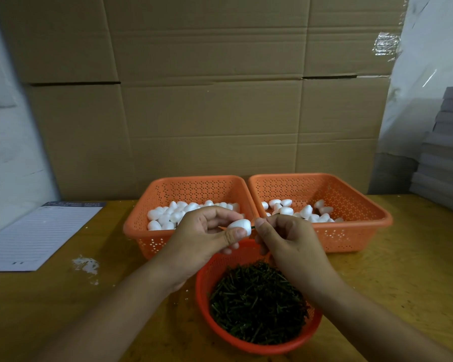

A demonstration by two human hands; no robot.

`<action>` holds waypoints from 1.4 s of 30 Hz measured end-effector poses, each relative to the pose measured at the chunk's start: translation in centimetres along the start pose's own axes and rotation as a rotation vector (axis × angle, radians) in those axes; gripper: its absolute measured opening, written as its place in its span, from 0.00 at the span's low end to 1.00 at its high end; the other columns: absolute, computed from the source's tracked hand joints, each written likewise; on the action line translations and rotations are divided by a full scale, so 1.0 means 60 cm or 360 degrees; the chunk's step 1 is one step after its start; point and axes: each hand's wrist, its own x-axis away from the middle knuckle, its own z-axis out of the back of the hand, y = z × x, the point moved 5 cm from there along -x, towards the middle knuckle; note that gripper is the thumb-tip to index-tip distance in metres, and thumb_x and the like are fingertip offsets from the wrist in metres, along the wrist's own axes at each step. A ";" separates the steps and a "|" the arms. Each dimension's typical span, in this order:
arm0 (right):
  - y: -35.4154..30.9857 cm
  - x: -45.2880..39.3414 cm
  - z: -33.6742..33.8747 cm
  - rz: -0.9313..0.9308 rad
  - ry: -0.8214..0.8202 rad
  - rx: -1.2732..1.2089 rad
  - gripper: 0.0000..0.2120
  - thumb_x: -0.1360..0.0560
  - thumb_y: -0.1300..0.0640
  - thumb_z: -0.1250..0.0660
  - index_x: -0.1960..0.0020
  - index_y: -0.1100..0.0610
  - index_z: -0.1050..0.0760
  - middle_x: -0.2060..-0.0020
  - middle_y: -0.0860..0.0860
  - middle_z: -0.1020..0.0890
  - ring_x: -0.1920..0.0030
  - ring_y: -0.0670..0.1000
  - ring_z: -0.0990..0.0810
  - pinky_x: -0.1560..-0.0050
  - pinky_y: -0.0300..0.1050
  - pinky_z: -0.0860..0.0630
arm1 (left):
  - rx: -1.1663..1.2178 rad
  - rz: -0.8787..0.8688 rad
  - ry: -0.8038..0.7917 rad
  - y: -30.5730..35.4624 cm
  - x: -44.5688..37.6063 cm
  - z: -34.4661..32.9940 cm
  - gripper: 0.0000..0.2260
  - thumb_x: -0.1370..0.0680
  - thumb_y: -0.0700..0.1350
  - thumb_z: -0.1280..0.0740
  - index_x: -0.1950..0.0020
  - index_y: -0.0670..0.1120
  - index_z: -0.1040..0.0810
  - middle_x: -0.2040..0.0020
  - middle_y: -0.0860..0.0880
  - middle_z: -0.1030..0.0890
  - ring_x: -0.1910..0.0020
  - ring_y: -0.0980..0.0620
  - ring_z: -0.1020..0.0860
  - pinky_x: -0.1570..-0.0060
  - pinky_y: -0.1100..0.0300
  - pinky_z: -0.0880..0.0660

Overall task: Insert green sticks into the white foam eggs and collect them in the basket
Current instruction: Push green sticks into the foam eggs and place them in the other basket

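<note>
Round bowl (203, 288) of green sticks (256, 301); writing illegible.

A wooden table (392, 278) carries three orange containers; the round bowl (203, 291) of green sticks sits nearest the front edge; behind it, to the left, the left basket (152, 236); behind it, to the right, the right basket (361, 239), touching its neighbour; far left of the bowl, a lined pad (34, 239); between pad and bowl, white crumbs (87, 265).
</note>
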 end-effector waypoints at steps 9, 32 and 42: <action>0.002 0.001 -0.002 -0.0111 -0.0040 -0.0151 0.17 0.20 0.52 0.34 0.64 0.61 0.22 0.74 0.50 0.22 0.73 0.44 0.27 0.71 0.37 0.30 | -0.0002 -0.0010 0.0012 0.002 0.000 0.002 0.14 0.31 0.48 0.23 0.47 0.46 0.17 0.52 0.47 0.14 0.60 0.53 0.17 0.60 0.63 0.21; -0.007 0.012 -0.023 -0.0110 -0.0219 -0.0180 0.10 0.23 0.59 0.29 0.63 0.56 0.18 0.75 0.49 0.21 0.76 0.41 0.28 0.73 0.33 0.32 | 0.0040 -0.0007 0.0017 0.007 0.000 -0.001 0.22 0.33 0.51 0.23 0.42 0.47 0.20 0.47 0.49 0.14 0.57 0.54 0.16 0.61 0.65 0.22; -0.017 0.015 -0.021 -0.0102 -0.0370 -0.0177 0.14 0.22 0.60 0.31 0.66 0.53 0.19 0.73 0.50 0.20 0.71 0.45 0.25 0.71 0.36 0.30 | 0.0116 0.0074 -0.0080 0.006 0.001 -0.003 0.21 0.30 0.49 0.26 0.38 0.45 0.19 0.53 0.46 0.15 0.57 0.53 0.20 0.59 0.63 0.23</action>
